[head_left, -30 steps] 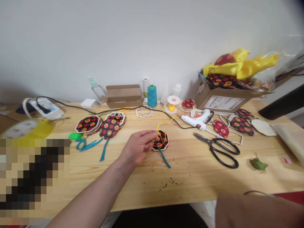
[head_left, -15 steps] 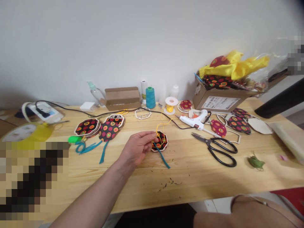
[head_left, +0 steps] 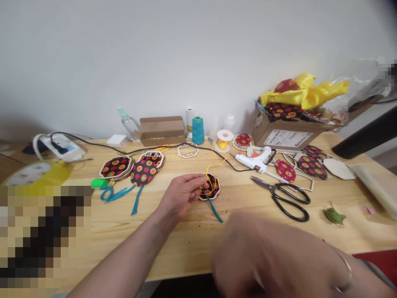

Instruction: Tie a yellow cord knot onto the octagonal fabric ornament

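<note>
My left hand (head_left: 182,193) rests on the wooden table (head_left: 248,236) with thumb and fingers pinched on a yellow cord (head_left: 211,174). The cord lies looped over a small octagonal patterned fabric piece (head_left: 211,187). A teal ribbon strip (head_left: 214,209) sticks out from under that piece toward me. The cord runs back to a yellow cord spool (head_left: 224,138). My right hand (head_left: 273,256) is low in the foreground, large and smeared by motion; its fingers cannot be made out.
Black scissors (head_left: 283,194) and a white glue gun (head_left: 257,159) lie right of the piece. Stacks of patterned fabric discs (head_left: 130,167), teal scissors (head_left: 107,192) and a teal thread cone (head_left: 197,129) sit left and behind. A cardboard box (head_left: 288,132) of fabric stands back right.
My right hand has come up from the lower right edge and swept left into the foreground, blurred. My left hand keeps its pinch on the yellow cord, almost unmoved.
</note>
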Tool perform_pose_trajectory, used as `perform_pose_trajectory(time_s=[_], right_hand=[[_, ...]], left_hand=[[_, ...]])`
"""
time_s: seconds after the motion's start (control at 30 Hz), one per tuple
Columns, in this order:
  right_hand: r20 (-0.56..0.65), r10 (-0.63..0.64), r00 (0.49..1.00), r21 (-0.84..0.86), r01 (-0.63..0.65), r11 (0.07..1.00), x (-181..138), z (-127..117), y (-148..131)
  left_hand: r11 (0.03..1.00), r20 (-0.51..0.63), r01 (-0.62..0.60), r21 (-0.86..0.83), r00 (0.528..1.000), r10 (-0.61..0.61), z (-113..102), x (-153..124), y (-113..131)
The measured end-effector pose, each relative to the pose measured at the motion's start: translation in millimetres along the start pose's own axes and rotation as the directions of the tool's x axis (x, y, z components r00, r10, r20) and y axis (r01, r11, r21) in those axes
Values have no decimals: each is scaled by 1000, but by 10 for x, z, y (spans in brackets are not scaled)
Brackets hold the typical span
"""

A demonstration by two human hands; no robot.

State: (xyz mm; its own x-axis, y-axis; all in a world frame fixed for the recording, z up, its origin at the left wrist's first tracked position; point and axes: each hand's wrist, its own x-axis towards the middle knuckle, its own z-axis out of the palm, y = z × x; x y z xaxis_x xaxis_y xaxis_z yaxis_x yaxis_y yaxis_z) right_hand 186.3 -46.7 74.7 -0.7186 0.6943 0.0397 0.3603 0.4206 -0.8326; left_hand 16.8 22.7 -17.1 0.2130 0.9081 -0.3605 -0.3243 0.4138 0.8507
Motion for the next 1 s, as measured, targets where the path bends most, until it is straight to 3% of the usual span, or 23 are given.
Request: perform_pose_trajectory(time_s=[0.03,0.07,0.13,0.17,0.23,0.33,0.43,0.67,1.0], right_hand=[[-9,4,1000,-2,-4,1000,141,-3,150],[-117,59,991,-15,-61,998,278,-12,314],[-328,202,923,-8,-217,976,504,-37,629],[-361,265,894,29,-273,961,585,-45,755],[-305,346,887,235,-282,930,677,-36,916],[-168,400,901,619,-219,754,701,41,959],[-159,422,892,752,-168,637,688,130,923],[-223,448,866,682,-190,707,696,168,946],[-372,363,854,412,-198,889,686,156,1045]], left_hand=[[1000,9,1,6,1000,-1,-2,-2,-2],[1000,16,2,11,1000,-2,-5,-4,-5],[1000,23,-3,15,1000,3,-14,-3,-19],[1000,22,-9,14,1000,9,-20,0,-27],[1000,16,-21,22,1000,21,-29,10,-45],[997,23,-47,67,999,46,-30,21,-64],[993,33,-70,92,997,67,-15,23,-76],[986,51,-81,145,996,75,1,29,-112],[967,-17,-70,245,997,77,39,-10,-77]])
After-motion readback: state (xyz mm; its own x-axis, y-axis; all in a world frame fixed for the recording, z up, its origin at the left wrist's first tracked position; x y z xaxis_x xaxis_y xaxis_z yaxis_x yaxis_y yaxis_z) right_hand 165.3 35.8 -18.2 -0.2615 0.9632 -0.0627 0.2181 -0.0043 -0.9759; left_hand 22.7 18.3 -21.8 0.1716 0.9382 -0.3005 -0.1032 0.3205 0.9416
